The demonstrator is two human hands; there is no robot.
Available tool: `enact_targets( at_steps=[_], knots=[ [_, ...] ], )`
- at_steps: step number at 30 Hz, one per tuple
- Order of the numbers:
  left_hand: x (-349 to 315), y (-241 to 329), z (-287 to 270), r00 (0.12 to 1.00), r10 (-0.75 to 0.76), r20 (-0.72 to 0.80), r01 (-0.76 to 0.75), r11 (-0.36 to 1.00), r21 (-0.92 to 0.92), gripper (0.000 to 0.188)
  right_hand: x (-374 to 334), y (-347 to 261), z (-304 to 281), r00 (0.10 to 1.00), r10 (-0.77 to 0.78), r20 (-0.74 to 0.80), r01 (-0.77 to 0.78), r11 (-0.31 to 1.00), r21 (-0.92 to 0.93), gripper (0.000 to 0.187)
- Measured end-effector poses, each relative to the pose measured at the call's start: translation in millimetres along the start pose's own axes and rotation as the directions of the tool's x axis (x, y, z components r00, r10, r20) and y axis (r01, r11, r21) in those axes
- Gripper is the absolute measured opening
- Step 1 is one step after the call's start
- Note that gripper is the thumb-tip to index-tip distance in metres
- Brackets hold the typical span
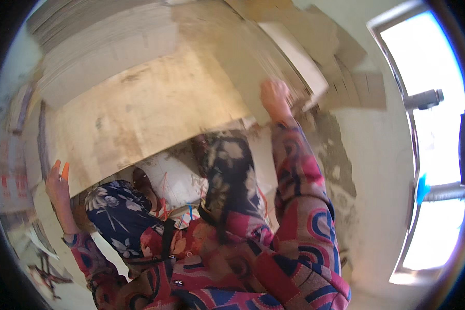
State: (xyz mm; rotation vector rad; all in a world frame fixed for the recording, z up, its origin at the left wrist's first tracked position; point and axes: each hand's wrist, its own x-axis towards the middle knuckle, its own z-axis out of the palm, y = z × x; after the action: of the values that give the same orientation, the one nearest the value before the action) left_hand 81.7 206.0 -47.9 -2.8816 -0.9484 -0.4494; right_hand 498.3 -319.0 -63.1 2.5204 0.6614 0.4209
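Observation:
At the left end of a wooden tabletop, my left hand is raised with its fingers apart. Orange covers sit on two of its fingertips, and nothing shows in its grasp. My right hand reaches forward to the right side of the table, against the near end of a stack of cardboard sheets. Its fingers look curled, but motion blurs them, so whether they grip a sheet is unclear. Another tall stack of grey-brown cardboard lies along the far left of the table.
More cardboard pieces lean by the wall on the right, near a bright window. A printed carton stands at far left. Under the table's front edge are my legs, with a white-and-coloured bag between them.

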Motion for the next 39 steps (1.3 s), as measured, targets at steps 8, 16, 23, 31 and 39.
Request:
enact_targets(
  at_steps=[8,16,23,31,39],
  knots=[
    [30,39,-6,0.975,0.200,0.096,-0.197,0.980,-0.037,0.031,1,-10,-31,0.877,0.455,-0.153,-0.374,0.848,0.376,0.026],
    [100,102,27,0.941,0.286,-0.183,-0.330,0.897,-0.293,0.034,14,-67,-169,0.859,0.500,-0.113,-0.062,0.320,0.945,0.031],
    [212,172,41,0.873,0.365,-0.324,-0.450,0.859,-0.244,0.057,72,-117,-203,0.814,0.495,-0.305,0.174,0.293,0.940,0.058],
    [281,240,69,0.940,0.339,0.043,-0.322,0.921,-0.222,0.046,88,-143,-166,0.804,0.457,-0.380,0.207,0.384,0.900,0.057],
    [300,229,111,0.807,0.454,-0.376,-0.537,0.830,-0.150,0.021,101,-145,-152,0.804,0.514,-0.300,0.108,0.370,0.923,0.053]
  ],
)
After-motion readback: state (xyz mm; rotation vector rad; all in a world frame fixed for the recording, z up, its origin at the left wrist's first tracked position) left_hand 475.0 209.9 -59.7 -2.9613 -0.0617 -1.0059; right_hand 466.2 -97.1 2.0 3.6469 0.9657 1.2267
